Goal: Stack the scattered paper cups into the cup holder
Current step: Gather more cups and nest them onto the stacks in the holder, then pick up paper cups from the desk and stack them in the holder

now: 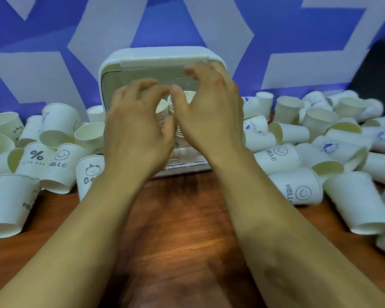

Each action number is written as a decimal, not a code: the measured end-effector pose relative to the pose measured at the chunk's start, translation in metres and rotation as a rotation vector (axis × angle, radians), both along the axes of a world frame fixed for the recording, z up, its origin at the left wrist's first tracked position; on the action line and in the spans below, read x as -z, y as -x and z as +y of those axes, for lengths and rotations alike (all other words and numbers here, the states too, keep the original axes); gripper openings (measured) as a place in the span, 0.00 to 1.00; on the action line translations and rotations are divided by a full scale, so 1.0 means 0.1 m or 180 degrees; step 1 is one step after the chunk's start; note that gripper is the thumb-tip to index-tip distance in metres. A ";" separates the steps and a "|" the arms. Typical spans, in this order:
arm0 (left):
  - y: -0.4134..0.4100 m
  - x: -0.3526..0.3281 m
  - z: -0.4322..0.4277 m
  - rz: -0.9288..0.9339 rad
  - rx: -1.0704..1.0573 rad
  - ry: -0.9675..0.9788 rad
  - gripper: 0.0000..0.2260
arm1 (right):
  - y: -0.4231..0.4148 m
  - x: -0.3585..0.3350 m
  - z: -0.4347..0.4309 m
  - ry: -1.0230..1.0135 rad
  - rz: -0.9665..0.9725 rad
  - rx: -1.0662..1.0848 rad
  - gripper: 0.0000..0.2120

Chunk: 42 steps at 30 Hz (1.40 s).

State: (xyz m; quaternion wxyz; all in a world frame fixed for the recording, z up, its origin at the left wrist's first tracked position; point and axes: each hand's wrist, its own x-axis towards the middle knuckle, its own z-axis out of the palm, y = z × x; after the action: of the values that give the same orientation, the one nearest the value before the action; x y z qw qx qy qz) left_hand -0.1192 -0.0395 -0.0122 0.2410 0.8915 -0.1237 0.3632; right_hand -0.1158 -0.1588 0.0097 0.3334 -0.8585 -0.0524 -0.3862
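The white cup holder (111, 70) stands at the back middle of the table, against the wall. Through its front I see stacks of nested paper cups (163, 107). Both my hands hover in front of it. My left hand (138, 125) has loosely curled fingers and holds nothing that I can see. Beside it, thumb almost touching it, my right hand (209, 112) reaches its curled fingertips up near the holder's top front edge, just under the lid flap (165, 60). Loose white paper cups (58, 165) lie scattered on both sides.
Piles of printed cups cover the table's left (7, 205) and right (298, 190), some upright, most on their sides. Bare brown wood (178, 218) lies between my forearms. A blue and white patterned wall stands behind. A dark object (378, 70) sits at the far right.
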 end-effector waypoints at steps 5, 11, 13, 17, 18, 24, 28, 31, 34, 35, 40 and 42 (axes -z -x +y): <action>0.34 -0.11 -0.34 0.0147 0.0843 0.0303 0.17 | 0.56 -0.05 -0.16 -0.0202 -0.0076 0.0279 0.13; 0.82 -0.03 -0.80 0.0450 0.1560 -0.0047 0.18 | 1.48 0.19 -0.78 -0.0090 0.0290 0.0636 0.13; 1.01 0.04 -0.95 0.0603 0.1766 -0.0153 0.19 | 1.85 0.33 -1.01 -0.0143 0.0366 0.0826 0.14; 1.36 0.23 -1.22 0.0742 0.2165 -0.0471 0.18 | 2.55 0.60 -1.50 -0.0254 0.0401 0.1314 0.11; 1.44 0.28 -1.30 0.0738 0.2251 -0.0548 0.18 | 2.68 0.65 -1.64 -0.0344 0.0437 0.1463 0.10; 1.71 0.43 -1.88 0.0573 0.2559 -0.0893 0.17 | 2.95 0.86 -2.18 -0.0821 0.0637 0.1984 0.09; 1.49 0.33 -2.35 0.0418 0.2282 -0.0863 0.14 | 2.78 0.97 -2.30 -0.1070 0.0812 0.1891 0.15; 1.26 0.28 -2.63 0.0314 0.2028 -0.1227 0.16 | 2.65 1.03 -2.37 -0.1185 0.0945 0.1831 0.17; 1.11 0.29 -2.82 0.0172 0.1870 -0.1611 0.16 | 2.55 1.07 -2.41 -0.1271 0.1030 0.1748 0.18; 1.08 0.31 -2.87 0.0177 0.1850 -0.1668 0.15 | 2.53 1.08 -2.42 -0.1293 0.1046 0.1705 0.18; 1.05 0.40 -2.96 0.0295 0.1862 -0.1756 0.10 | 2.44 1.10 -2.49 -0.1301 0.1004 0.1564 0.17; 1.06 0.41 -2.98 0.0259 0.1858 -0.1685 0.08 | 2.43 1.09 -2.51 -0.1320 0.0943 0.1539 0.17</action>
State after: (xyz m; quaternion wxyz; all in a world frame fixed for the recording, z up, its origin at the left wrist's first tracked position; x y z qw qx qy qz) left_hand -0.2254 -0.3374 -0.0530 0.1007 0.8638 -0.4516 0.1994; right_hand -0.3592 -0.4102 -0.0992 0.4035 -0.8068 0.2809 -0.3277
